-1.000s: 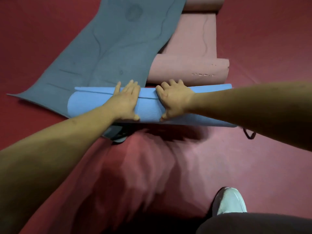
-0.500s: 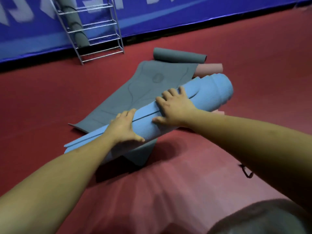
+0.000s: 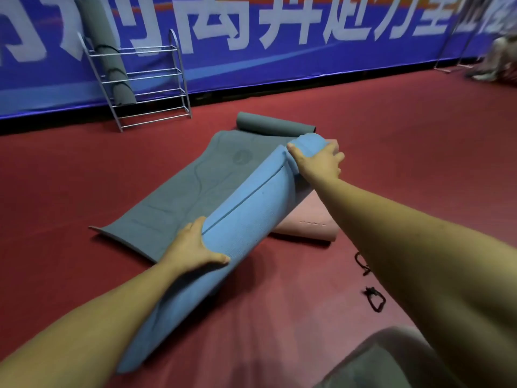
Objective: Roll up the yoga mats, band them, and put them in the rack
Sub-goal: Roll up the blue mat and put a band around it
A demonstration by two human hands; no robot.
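Observation:
A rolled light-blue yoga mat (image 3: 246, 214) is lifted off the red floor, tilted with its far end raised. My right hand (image 3: 317, 162) grips that far end, thumb on top. My left hand (image 3: 193, 247) holds the roll around its middle, thumb underneath. Under and behind it a grey mat (image 3: 179, 197) lies partly unrolled, with its rolled end (image 3: 274, 126) at the back. A pink mat (image 3: 307, 219) lies to the right, partly hidden. The metal rack (image 3: 145, 79) stands against the blue banner wall with one grey rolled mat (image 3: 106, 51) leaning in it.
Two dark bands lie on the floor at the right, one (image 3: 375, 299) nearer me and one (image 3: 362, 264) just beyond it. My knee (image 3: 391, 359) shows at the bottom right. A metal stand (image 3: 447, 37) and a blurred object are at the far right.
The blue roll has come up off the floor and swung end-on; my right hand slid to its far end. My head has lifted, bringing the rack and the wall into view.

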